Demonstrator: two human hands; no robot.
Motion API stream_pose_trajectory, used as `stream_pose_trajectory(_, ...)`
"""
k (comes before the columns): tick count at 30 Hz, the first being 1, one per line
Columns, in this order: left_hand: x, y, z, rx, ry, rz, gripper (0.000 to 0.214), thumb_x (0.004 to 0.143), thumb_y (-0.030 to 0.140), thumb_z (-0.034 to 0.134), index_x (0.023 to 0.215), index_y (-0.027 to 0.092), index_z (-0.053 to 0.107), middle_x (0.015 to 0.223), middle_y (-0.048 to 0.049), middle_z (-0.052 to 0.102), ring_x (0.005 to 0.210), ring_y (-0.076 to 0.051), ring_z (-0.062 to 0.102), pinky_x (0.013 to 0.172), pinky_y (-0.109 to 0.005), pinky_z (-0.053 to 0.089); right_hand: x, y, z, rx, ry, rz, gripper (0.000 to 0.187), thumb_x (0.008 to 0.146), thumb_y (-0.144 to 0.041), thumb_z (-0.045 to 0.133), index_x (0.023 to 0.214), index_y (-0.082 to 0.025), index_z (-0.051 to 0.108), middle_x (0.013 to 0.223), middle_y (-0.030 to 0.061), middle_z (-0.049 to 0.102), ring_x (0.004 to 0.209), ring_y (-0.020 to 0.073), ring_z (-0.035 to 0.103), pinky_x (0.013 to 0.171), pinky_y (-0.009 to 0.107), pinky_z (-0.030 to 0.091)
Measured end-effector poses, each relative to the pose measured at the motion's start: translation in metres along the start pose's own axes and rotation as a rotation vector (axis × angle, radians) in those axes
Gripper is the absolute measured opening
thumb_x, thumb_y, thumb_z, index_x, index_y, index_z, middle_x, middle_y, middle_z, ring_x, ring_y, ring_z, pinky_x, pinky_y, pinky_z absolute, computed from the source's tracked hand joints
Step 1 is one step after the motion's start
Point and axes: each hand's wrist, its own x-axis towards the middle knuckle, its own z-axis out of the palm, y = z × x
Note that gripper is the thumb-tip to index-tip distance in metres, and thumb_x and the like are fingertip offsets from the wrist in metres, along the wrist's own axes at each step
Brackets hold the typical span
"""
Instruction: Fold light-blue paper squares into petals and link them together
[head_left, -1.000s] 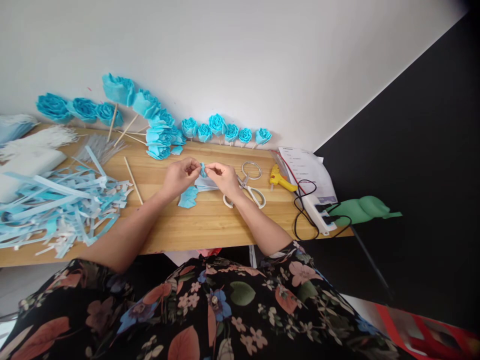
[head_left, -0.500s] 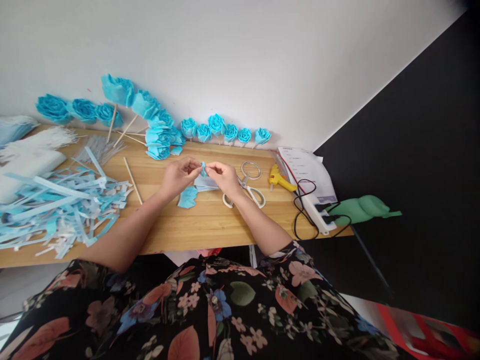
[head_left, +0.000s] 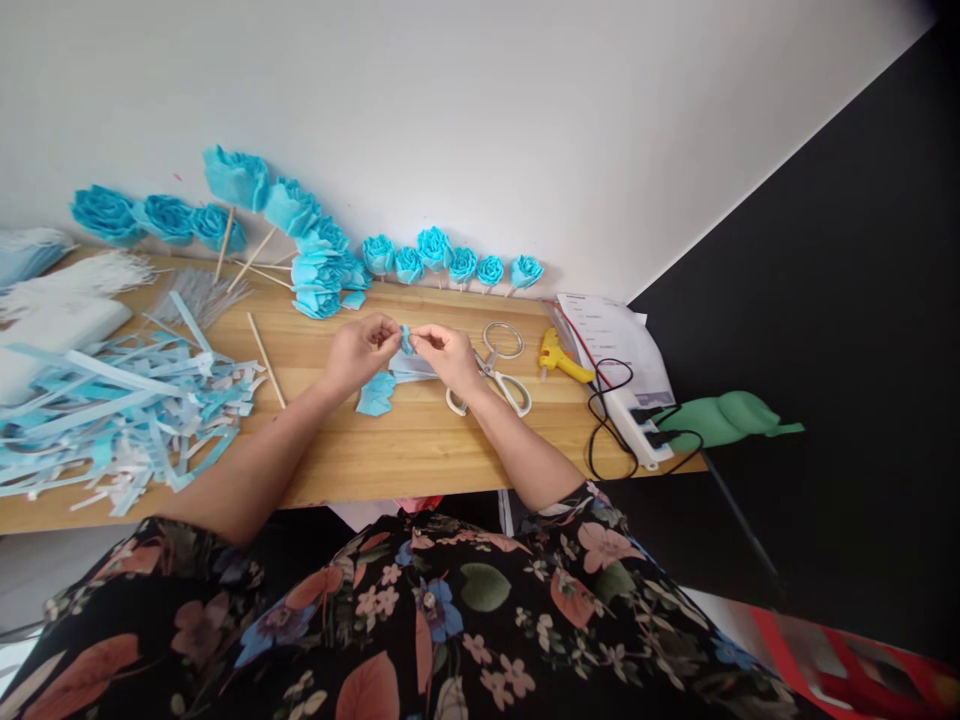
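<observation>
1) The left hand point(head_left: 365, 347) is pinched narrow, with its thumb and finger tips on one side of a small blue paper piece point(head_left: 406, 339)
2) The right hand point(head_left: 445, 352) is pinched narrow too, on the other side of that same piece; it looks thin and soft, so just the tips are used, maybe because a big grip would squash it
3) The piece sits between the two hands, over the table point(head_left: 420, 455), perhaps so both thumbs can get at it; fingers hide some of it, so I cannot tell its whole shape
4) Loose blue petals point(head_left: 376, 394) lie just below the left hand, and pale sheets point(head_left: 414, 370) lie under the right hand, maybe close by to save reaching
5) Scissors point(head_left: 490, 368) lie beside the right hand, partly under the wrist, with handles toward the body, likely easy to grab
6) A yellow glue gun point(head_left: 559, 357) lies farther right of the right hand, near a white power strip point(head_left: 634, 428), perhaps to be near a plug
7) Left of the left hand is a stick point(head_left: 266, 360), then a heap of paper strips point(head_left: 142, 410), maybe kept aside to give the hands room
8) Beyond both hands, blue flowers point(head_left: 435, 248) stand along the wall point(head_left: 487, 120), which probably helps prop them up
</observation>
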Motion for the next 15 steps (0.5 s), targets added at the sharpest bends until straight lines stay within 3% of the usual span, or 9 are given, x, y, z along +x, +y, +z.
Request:
stream_pose_trajectory(6, 0.003, -0.007, 0.0, -0.18, 0.009, -0.105, 0.018, 0.078, 0.038, 0.061, 0.075, 0.02, 0.058, 0.069, -0.0028, 0.066, 0.063, -0.015, 0.059, 0.06, -0.027, 0.044, 0.004, 0.002, -0.002, 0.136, 0.003, 0.099, 0.029, 0.075, -0.044, 0.07, 0.088, -0.018, 0.075, 0.075, 0.0001, 0.072, 0.071, 0.0124, 0.064, 0.07, 0.025, 0.05)
stream_pose_trajectory(9, 0.009, -0.01, -0.01, -0.168, 0.024, -0.123, 0.012, 0.077, 0.032, 0.061, 0.076, 0.02, 0.059, 0.069, -0.0019, 0.066, 0.062, -0.015, 0.058, 0.06, -0.027, 0.043, 0.007, 0.0, -0.006, 0.26, 0.047, 0.182, 0.03, 0.069, -0.045, 0.076, 0.085, -0.019, 0.074, 0.074, -0.0007, 0.071, 0.067, 0.0113, 0.063, 0.071, 0.025, 0.051)
stream_pose_trajectory(12, 0.018, -0.022, -0.04, 0.1, -0.043, -0.122, 0.005, 0.074, 0.025, 0.065, 0.073, 0.02, 0.064, 0.063, 0.0001, 0.064, 0.059, -0.015, 0.054, 0.058, -0.026, 0.037, 0.011, -0.001, -0.01, 0.394, 0.081, 0.239, 0.032, 0.065, -0.044, 0.08, 0.084, -0.02, 0.073, 0.069, -0.0024, 0.068, 0.062, 0.0092, 0.059, 0.069, 0.024, 0.052)
stream_pose_trajectory(15, 0.026, -0.051, -0.086, 0.298, -0.046, -0.095, 0.006, 0.066, 0.016, 0.072, 0.068, 0.021, 0.069, 0.056, 0.0023, 0.061, 0.056, -0.014, 0.047, 0.057, -0.026, 0.03, 0.014, -0.001, -0.013, 0.453, 0.104, 0.264, 0.034, 0.065, -0.045, 0.081, 0.086, -0.02, 0.073, 0.066, -0.0032, 0.066, 0.061, 0.0087, 0.058, 0.069, 0.024, 0.052)
